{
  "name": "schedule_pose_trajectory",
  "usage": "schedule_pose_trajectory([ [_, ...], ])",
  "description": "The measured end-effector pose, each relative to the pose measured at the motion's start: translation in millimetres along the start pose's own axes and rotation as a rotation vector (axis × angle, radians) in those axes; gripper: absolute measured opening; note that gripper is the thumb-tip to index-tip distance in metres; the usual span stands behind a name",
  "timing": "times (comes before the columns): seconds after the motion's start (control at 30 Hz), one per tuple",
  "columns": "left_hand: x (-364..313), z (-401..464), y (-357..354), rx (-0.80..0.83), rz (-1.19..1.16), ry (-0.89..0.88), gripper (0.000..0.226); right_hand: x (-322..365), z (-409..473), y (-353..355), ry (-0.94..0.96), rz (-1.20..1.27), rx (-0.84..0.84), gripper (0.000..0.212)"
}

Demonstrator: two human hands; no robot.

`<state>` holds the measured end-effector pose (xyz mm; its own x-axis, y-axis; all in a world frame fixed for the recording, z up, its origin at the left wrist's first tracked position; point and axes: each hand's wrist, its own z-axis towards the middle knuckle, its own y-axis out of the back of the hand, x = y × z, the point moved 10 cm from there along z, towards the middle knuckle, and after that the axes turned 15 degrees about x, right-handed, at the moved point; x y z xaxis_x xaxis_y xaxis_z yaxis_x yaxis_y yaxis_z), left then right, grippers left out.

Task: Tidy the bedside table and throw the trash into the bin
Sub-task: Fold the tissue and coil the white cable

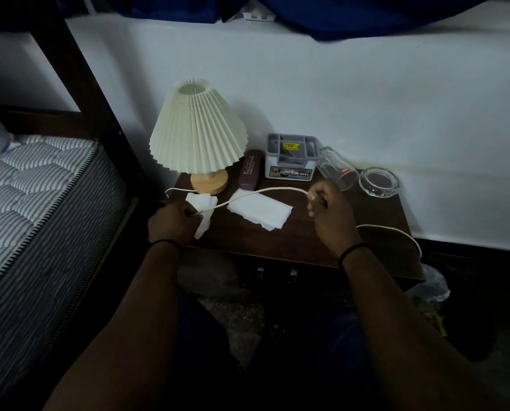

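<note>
From the head view, the left hand [172, 219] sits at the front-left corner of the table [301, 238], fingers curled round the white lamp cord [265, 191] and pinching it beside a crumpled white tissue [202, 212] that hangs partly over the table's left edge. The right hand [329, 207] is near the middle of the table toward its right side, fingers closed round the same cord, which arcs between the 2 hands above the surface. Past the right hand the cord runs on across the right part of the table and loops over its front-right edge. A thin end of the cord also shows at the left edge near the lamp base.

A second, flatter tissue [261, 211] lies between the 2 hands, under the arc of cord. The lamp [199, 132], with a pleated cream shade and a wooden base, stands at the back-left corner. Just beside its base lies a dark purple case [250, 171]. A grey organiser box [291, 157] stands at the back edge, near the middle. A clear drinking glass [337, 168] lies on its side just right of the box, and a glass ashtray [379, 181] sits at the back-right corner. Each wrist carries a dark band. A striped mattress [40, 185] lies left of the table.
</note>
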<state>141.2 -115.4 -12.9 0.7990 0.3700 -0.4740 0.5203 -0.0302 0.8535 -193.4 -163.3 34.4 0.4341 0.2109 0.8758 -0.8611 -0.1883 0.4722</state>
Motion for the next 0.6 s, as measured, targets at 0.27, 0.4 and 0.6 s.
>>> schedule_pose_trajectory([
  [0.27,13,14,-27,0.141,0.007,0.023,0.035,18,-1,10,0.095,0.139,0.012,0.028],
  [0.4,3,14,-35,0.24,0.119,0.015,0.036,35,2,9,0.166,0.211,0.098,0.023],
  [0.6,-11,8,-32,0.209,0.2,-0.075,0.024,26,1,18,0.112,0.256,0.008,0.024],
])
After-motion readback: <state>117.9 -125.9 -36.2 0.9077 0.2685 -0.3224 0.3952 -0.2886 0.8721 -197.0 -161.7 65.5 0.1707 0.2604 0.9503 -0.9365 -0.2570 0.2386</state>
